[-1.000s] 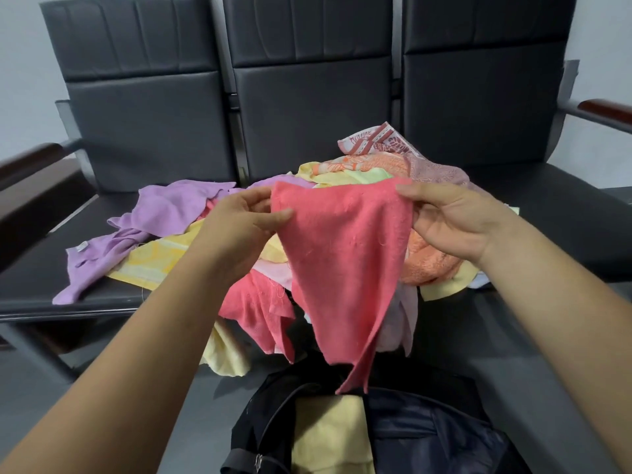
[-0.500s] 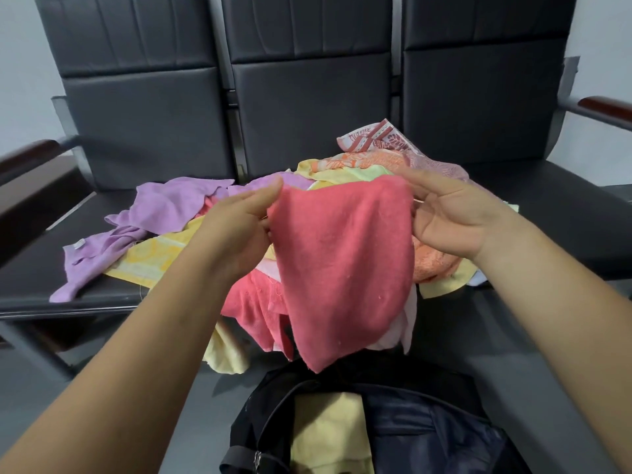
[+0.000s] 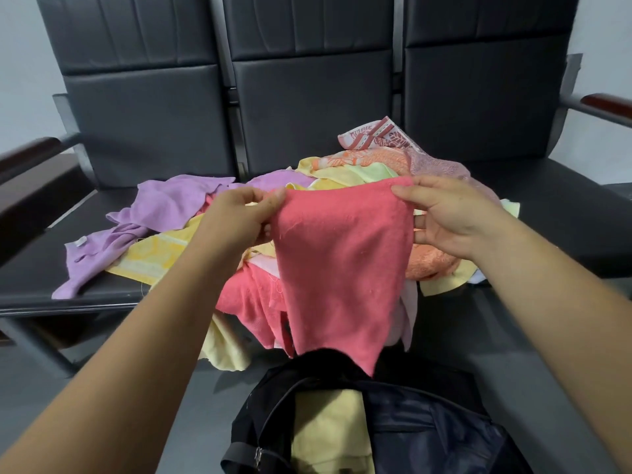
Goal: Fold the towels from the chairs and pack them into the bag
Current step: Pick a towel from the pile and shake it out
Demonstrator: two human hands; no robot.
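Finding: pink towel [image 3: 342, 268] held up by its top edge, hanging over the bag [image 3: 410, 429].
Its long axis runs vertical, with the lower tip pointing at the open bag mouth. The left hand [image 3: 236, 220] pinches the top left corner and the right hand [image 3: 444, 217] pinches the top right, its spare fingers loosely extended. The hands are level and equally near. The other towels [image 3: 359, 169] lie heaped on the chairs [image 3: 547, 206] behind.

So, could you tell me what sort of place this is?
Probably a waiting area or office: a row of joined black chairs with wooden armrests against a plain wall.
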